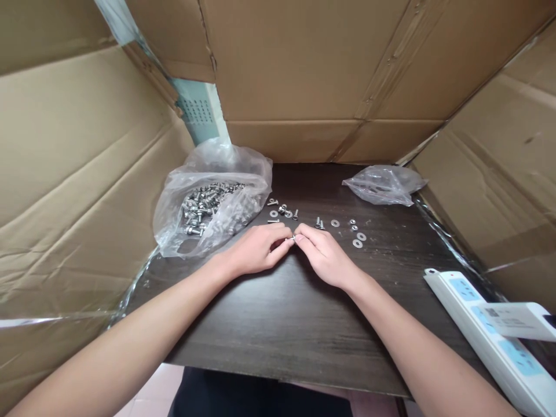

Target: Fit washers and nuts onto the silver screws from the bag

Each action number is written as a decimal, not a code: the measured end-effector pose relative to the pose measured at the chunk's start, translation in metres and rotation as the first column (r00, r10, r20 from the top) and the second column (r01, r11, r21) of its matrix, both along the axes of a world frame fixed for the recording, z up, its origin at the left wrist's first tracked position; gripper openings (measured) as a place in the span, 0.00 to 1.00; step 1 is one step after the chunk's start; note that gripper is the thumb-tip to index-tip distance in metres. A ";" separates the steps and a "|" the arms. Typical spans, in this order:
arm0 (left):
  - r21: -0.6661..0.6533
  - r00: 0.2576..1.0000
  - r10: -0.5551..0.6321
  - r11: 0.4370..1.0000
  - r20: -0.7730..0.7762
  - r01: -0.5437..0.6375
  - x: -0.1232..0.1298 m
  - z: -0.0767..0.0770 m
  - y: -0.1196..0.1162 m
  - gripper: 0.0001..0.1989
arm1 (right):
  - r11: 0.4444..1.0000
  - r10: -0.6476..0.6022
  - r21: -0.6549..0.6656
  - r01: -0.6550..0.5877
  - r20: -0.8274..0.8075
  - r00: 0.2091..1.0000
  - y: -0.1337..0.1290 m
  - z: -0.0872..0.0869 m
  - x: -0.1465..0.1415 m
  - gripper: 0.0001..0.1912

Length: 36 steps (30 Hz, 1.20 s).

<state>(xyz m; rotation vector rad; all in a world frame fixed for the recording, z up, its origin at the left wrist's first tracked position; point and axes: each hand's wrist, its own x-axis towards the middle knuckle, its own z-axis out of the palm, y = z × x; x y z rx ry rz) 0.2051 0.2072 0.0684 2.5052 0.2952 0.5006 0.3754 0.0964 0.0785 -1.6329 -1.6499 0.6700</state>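
My left hand [266, 248] and my right hand [322, 252] meet over the middle of the table, fingertips pinched together. Between them shows a sliver of a small metal fastener [293, 238]; the fingers cover most of it, so I cannot tell whether it is a bolt, a nut or both. Just beyond the hands lie several loose bolts [296, 215], flat washers [335, 223] and nuts [353, 222]. Left of my left hand, an open clear plastic bag [256, 174] holds a heap of bolts [204, 202].
A second, crumpled plastic bag [384, 184] lies at the back right. A white power strip [469, 295] with a white plug or adapter [519, 320] runs along the right edge. Cardboard walls [295, 69] enclose the dark wooden table [260, 324] at the back and both sides.
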 end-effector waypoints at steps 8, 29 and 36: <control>0.013 1.000 -0.006 1.000 -0.003 0.006 0.001 0.000 0.001 0.15 | 1.000 0.006 0.008 -0.006 0.013 1.000 -0.001 0.001 0.002 0.15; 0.026 1.000 0.009 1.000 -0.019 -0.009 0.001 0.000 0.000 0.16 | 0.999 -0.016 0.036 0.016 0.023 1.000 -0.001 -0.001 0.000 0.13; -0.019 1.000 -0.003 1.000 -0.008 0.002 0.001 0.001 0.000 0.15 | 0.998 -0.027 0.061 0.025 0.026 0.999 -0.003 -0.002 0.000 0.09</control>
